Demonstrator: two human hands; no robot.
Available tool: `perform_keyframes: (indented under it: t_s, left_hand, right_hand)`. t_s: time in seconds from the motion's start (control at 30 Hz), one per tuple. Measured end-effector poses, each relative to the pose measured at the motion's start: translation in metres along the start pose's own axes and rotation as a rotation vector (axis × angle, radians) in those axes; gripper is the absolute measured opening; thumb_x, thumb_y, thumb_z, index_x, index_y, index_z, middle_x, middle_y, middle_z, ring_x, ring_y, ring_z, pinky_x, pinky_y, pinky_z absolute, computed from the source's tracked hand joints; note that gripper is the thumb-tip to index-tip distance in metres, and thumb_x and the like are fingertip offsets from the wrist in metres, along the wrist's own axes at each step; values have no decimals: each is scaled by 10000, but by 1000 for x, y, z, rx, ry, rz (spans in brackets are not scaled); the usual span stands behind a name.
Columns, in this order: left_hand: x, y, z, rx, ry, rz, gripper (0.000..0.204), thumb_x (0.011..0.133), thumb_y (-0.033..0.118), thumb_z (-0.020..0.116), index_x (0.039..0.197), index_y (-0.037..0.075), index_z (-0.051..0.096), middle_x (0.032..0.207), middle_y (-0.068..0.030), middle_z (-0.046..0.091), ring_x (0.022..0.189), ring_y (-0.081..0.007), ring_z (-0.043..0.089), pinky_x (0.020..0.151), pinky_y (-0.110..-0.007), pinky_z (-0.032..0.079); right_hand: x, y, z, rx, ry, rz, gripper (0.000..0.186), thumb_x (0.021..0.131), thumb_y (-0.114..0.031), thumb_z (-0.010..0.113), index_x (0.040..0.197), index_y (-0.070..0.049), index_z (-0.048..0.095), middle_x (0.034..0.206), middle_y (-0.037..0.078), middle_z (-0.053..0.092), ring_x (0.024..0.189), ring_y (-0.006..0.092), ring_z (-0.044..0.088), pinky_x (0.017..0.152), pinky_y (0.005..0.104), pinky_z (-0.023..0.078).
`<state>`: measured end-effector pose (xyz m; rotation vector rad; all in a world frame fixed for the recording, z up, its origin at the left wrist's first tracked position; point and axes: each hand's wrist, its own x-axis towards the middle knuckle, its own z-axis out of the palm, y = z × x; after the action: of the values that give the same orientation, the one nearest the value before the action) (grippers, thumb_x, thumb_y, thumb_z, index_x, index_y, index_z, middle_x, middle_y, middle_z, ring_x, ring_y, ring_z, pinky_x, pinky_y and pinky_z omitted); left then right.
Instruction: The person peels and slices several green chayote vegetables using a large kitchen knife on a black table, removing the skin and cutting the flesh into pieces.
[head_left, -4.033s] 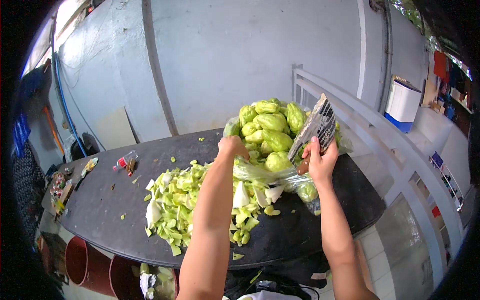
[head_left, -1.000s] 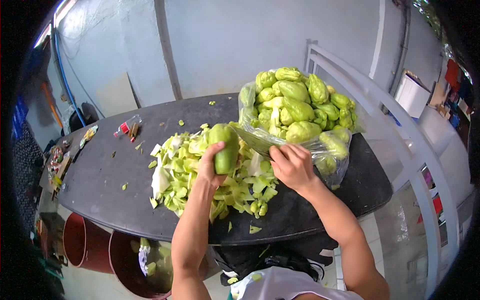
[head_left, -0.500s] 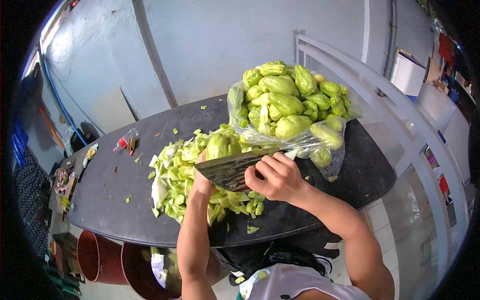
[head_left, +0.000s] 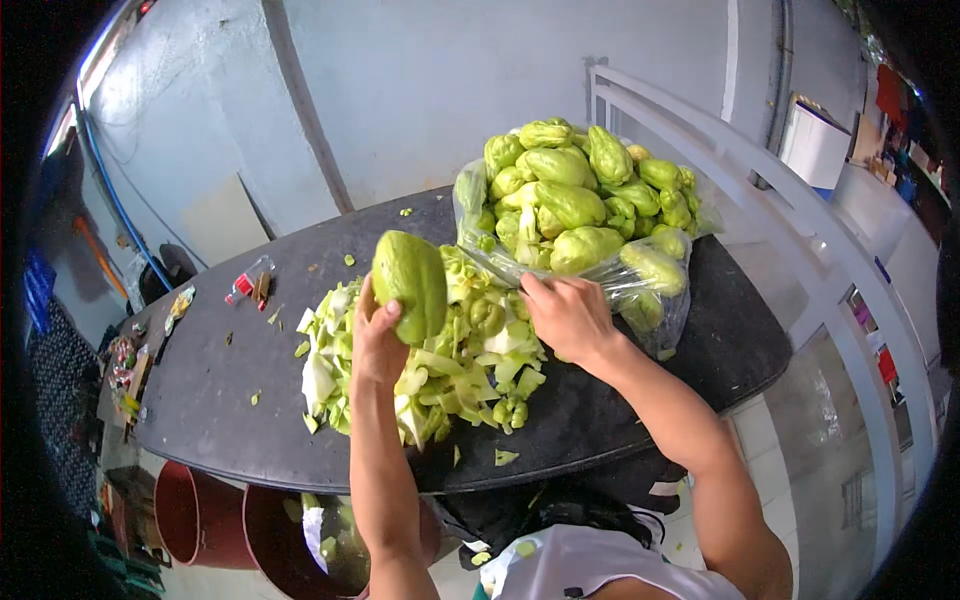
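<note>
My left hand (head_left: 376, 345) is wrapped round the lower side of a large green chayote (head_left: 412, 285), which it holds up, tilted, above the heap of cut chayote pieces (head_left: 450, 385). My right hand (head_left: 572, 318) is closed on a cleaver (head_left: 498, 268); the blade shows nearly edge-on as a thin grey strip pointing away to the left, its handle hidden in the fist. The blade is apart from the chayote. Behind the right hand, a clear plastic bag (head_left: 672, 305) stands opened, piled high with whole chayotes (head_left: 570, 205).
The dark table (head_left: 240, 400) has a curved edge and scattered green scraps. A bottle with a red label (head_left: 245, 283) lies at its left. Reddish-brown bins (head_left: 190, 515) stand below the near left edge. A white railing (head_left: 790, 225) runs along the right side, a pale wall behind.
The chayote has been raised and turned more upright in my left hand. The cleaver has swung away to the right, from broad side showing to nearly edge-on.
</note>
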<state>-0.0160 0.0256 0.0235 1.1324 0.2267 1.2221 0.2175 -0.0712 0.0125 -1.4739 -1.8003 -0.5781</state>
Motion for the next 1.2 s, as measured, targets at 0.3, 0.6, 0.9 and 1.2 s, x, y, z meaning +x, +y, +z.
perform_keyframes:
  t_s: [0.3,0.6,0.9,1.2]
  left_hand:
    - [-3,-27,9,762,86,126,804,644,167,800,1343,-15,449,1151,-152,630,948,-216,646,872,-321,510]
    - [-11,-25,19,910,59,359,813,671,193,796,1344,-71,423,1127,-149,655,989,-170,624,890,-306,488]
    - [-13,-24,16,1091,43,315,808,637,190,792,1310,-102,453,1052,-202,677,914,-221,668,837,-319,510]
    - [-9,-17,28,1069,89,111,888,543,188,773,1308,-136,461,1128,-227,652,1042,-282,643,945,-342,486]
  right_hand:
    - [-2,-29,-7,-142,197,-397,120,770,-124,624,883,-101,590,641,-10,473,590,149,530,530,295,403]
    - [-6,-45,-3,-212,225,-508,80,794,-145,590,868,-115,584,627,-27,420,585,131,477,540,287,344]
    - [-4,-44,1,-198,169,-414,81,813,-153,582,885,-122,563,640,-11,480,614,138,532,540,290,379]
    - [9,-19,20,-227,-220,-47,80,834,-83,579,913,-95,570,640,48,615,633,218,646,526,362,500]
